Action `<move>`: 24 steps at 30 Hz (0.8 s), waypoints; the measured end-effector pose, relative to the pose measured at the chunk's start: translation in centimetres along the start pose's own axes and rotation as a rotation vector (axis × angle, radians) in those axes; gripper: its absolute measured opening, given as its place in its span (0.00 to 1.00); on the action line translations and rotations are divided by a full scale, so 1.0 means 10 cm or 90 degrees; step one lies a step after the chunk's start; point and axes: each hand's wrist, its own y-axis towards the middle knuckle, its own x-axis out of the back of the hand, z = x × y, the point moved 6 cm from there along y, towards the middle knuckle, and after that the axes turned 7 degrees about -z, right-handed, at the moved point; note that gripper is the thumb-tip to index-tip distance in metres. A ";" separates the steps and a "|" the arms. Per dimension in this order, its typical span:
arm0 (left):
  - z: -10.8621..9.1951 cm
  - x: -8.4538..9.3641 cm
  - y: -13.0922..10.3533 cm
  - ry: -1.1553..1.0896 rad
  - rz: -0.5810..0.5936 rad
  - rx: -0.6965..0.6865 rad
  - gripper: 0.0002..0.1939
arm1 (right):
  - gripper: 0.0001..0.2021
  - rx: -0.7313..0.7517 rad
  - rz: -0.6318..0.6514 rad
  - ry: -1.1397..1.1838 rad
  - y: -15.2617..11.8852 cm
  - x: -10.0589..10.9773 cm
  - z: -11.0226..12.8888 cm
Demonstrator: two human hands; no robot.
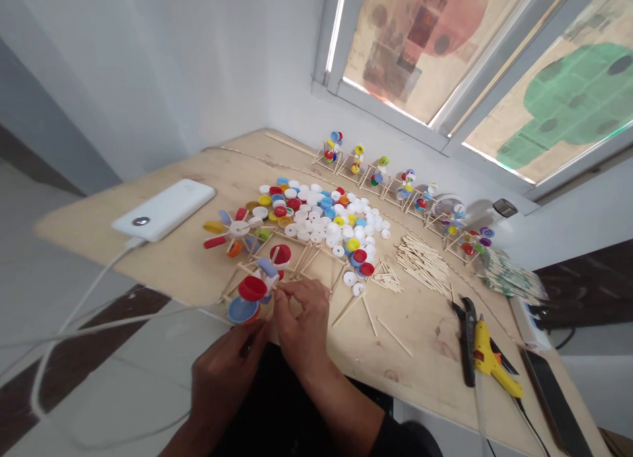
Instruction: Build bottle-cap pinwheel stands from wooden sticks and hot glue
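Note:
At the table's near edge is a small wheel of bottle caps point(253, 287), red, blue and lilac around a white hub, by a frame of thin wooden sticks. My right hand point(305, 322) pinches a short wooden stick at the right side of the hub. Just below the wheel, my left hand point(227, 365) has its fingers closed close to the blue cap; what they hold is hidden. Beyond the wheel stands another cap wheel point(238, 229) with a white centre and several coloured caps.
Loose bottle caps point(316, 213) are heaped mid-table, beside a pile of wooden sticks point(422, 262). Several finished-looking cap wheels point(380, 170) line the wall. A yellow glue gun point(489, 358), pliers-like cutter point(466, 341) and phone point(556, 404) lie right; a cabled white power bank point(165, 210) lies left.

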 end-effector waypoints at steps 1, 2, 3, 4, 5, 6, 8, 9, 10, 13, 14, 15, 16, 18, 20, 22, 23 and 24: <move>0.00 0.00 0.00 0.002 -0.002 -0.001 0.14 | 0.07 0.001 0.001 0.001 0.00 -0.01 0.00; -0.01 0.01 0.01 0.004 -0.003 -0.001 0.14 | 0.07 0.000 0.003 0.000 0.00 -0.01 0.00; -0.01 0.01 0.01 0.006 -0.001 -0.002 0.14 | 0.07 -0.001 0.005 -0.003 0.00 -0.02 0.00; -0.02 0.01 0.01 0.005 -0.001 -0.002 0.14 | 0.07 -0.002 0.009 -0.009 0.00 -0.03 0.00; -0.01 0.01 0.01 0.002 -0.001 0.000 0.13 | 0.07 -0.004 0.012 -0.015 0.00 -0.03 -0.01; -0.01 0.01 0.01 -0.001 0.000 0.004 0.13 | 0.07 -0.006 0.016 -0.023 0.00 -0.04 -0.02; 0.00 0.01 0.00 -0.008 -0.001 0.012 0.13 | 0.07 -0.011 0.020 -0.037 0.00 -0.04 -0.03; 0.00 0.01 0.00 -0.011 -0.001 0.015 0.13 | 0.07 -0.013 0.021 -0.042 0.00 -0.04 -0.04; 0.00 0.01 0.00 -0.014 -0.001 0.018 0.13 | 0.07 -0.014 0.021 -0.045 0.01 -0.04 -0.05; 0.01 0.00 -0.01 -0.017 0.002 0.025 0.12 | 0.06 -0.012 0.025 -0.044 0.02 -0.03 -0.05; 0.02 0.00 -0.02 -0.018 0.004 0.027 0.12 | 0.06 -0.011 0.026 -0.043 0.02 -0.03 -0.05; 0.02 -0.01 -0.03 -0.019 0.006 0.030 0.12 | 0.06 -0.009 0.028 -0.041 0.03 -0.03 -0.05; 0.02 -0.01 -0.03 -0.019 0.010 0.035 0.12 | 0.06 -0.007 0.029 -0.039 0.03 -0.02 -0.05; 0.03 -0.02 -0.04 -0.017 0.015 0.044 0.12 | 0.06 -0.004 0.031 -0.034 0.04 -0.01 -0.04; 0.02 -0.02 -0.04 -0.013 0.013 0.051 0.12 | 0.06 -0.003 0.032 -0.026 0.03 -0.01 -0.04; 0.01 -0.01 -0.03 -0.012 0.010 0.053 0.12 | 0.06 -0.004 0.035 -0.024 0.03 -0.01 -0.04; 0.00 0.00 -0.02 -0.013 0.009 0.054 0.12 | 0.06 -0.005 0.036 -0.026 0.03 -0.01 -0.05; 0.00 0.00 -0.02 -0.015 0.009 0.054 0.13 | 0.05 -0.005 0.039 -0.030 0.02 -0.01 -0.05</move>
